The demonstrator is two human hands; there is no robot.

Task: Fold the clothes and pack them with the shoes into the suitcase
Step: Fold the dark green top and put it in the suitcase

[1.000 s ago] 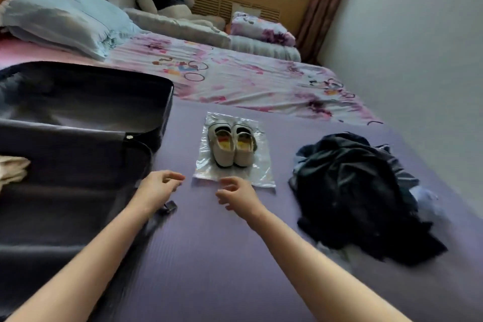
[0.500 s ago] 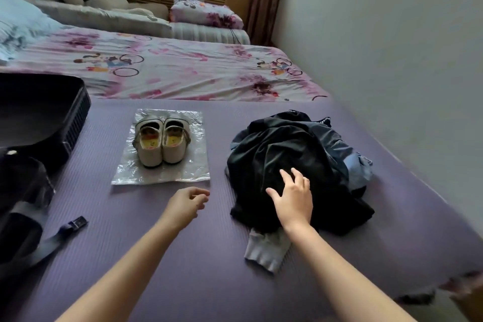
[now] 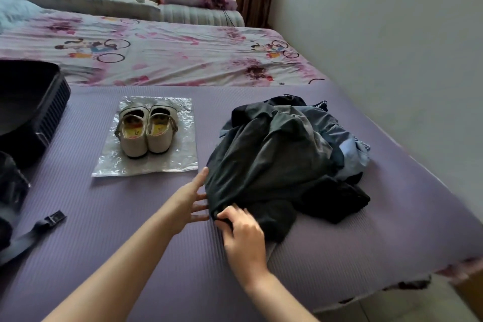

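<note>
Heaped on the purple mat (image 3: 130, 243): unfolded clothes pile (image 3: 285, 162). The shoes (image 3: 146, 131) are set on a plastic sheet (image 3: 177, 157) at 10 o'clock of the pile, with the open suitcase (image 3: 39, 112) at 9 o'clock of the shoes. The near hem of the top dark garment (image 3: 248, 165) is pinched by the right hand (image 3: 243, 232). The left hand (image 3: 189, 201) is laid straight-fingered against the pile's 8 o'clock edge and nothing is gripped by it. Risk as judged: the garments look tangled, so the rest may be dragged along by one pull, and the blue piece (image 3: 350, 149) at 3 o'clock could be carried over the bed edge at 5 o'clock
</note>
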